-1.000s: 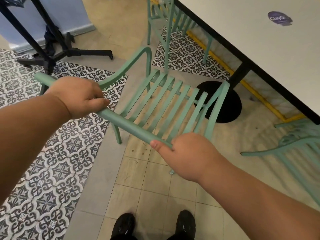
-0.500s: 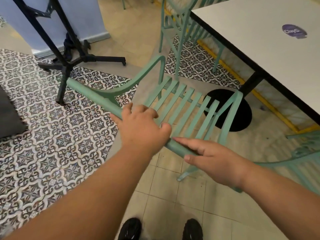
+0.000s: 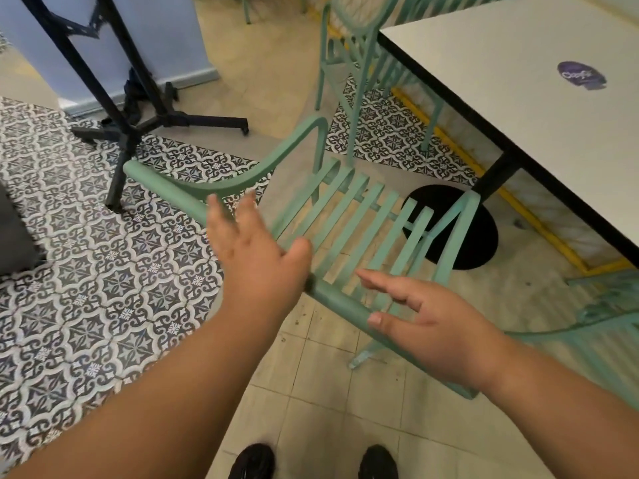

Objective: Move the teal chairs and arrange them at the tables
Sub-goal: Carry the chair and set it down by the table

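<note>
A teal slatted chair (image 3: 345, 223) stands on the floor in front of me, its seat facing the white table (image 3: 511, 81) at the right. My left hand (image 3: 256, 254) hovers over the chair's top back rail with its fingers spread and straight, holding nothing. My right hand (image 3: 435, 323) is beside the same rail with fingers extended, its thumb near the rail; it grips nothing. A second teal chair (image 3: 349, 60) stands at the table's far corner. Part of a third teal chair (image 3: 608, 316) shows at the right edge.
The table's black round base (image 3: 453, 229) sits just beyond the chair seat. A black folding stand (image 3: 131, 108) with spread legs stands on the patterned tiles at the left. A dark grey object (image 3: 14, 236) is at the left edge. My black shoes (image 3: 252, 461) are below.
Both hands held the chair's back rail a second ago. The left hand slid right along it, and now both hands have let go and opened. The chair stands closer to the table.
</note>
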Motion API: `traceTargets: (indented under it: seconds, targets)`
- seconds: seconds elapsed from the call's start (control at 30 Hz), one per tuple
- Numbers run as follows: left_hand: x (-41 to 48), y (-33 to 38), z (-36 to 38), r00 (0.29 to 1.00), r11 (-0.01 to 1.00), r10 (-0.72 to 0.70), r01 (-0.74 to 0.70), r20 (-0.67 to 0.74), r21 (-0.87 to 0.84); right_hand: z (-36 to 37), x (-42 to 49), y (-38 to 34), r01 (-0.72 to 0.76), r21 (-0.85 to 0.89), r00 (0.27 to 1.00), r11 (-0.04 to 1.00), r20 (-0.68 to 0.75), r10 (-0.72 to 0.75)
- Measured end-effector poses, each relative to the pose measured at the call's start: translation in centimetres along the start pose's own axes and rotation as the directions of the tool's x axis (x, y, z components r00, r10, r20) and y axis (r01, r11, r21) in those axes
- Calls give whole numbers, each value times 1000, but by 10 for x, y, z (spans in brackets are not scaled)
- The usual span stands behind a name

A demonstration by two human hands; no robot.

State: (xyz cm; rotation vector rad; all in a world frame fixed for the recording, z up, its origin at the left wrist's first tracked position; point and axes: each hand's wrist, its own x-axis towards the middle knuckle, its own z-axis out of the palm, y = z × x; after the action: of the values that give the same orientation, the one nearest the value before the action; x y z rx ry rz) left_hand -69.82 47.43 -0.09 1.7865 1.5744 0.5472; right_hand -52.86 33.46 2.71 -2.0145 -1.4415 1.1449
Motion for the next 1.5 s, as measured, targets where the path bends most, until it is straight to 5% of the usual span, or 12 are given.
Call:
traceTargets:
  seconds: [0.1, 0.2, 0.4, 1.5]
  targets:
    - [5, 8, -2, 960, 934, -252, 209, -119, -288, -7, -4, 7, -17, 14, 1000, 1000, -7, 17]
    - [19, 18, 10, 935, 914, -320, 262, -152, -310, 5, -2, 9, -5, -37, 993, 999, 121, 10]
    - [24, 15, 26, 925, 948, -284, 230, -254, -221, 8, 6, 10, 5, -69, 985, 998, 171, 7]
    - [83, -14, -23, 963, 981, -191, 181, -190, -68, 64, 44, -38, 42, 89, 998, 995, 52, -46]
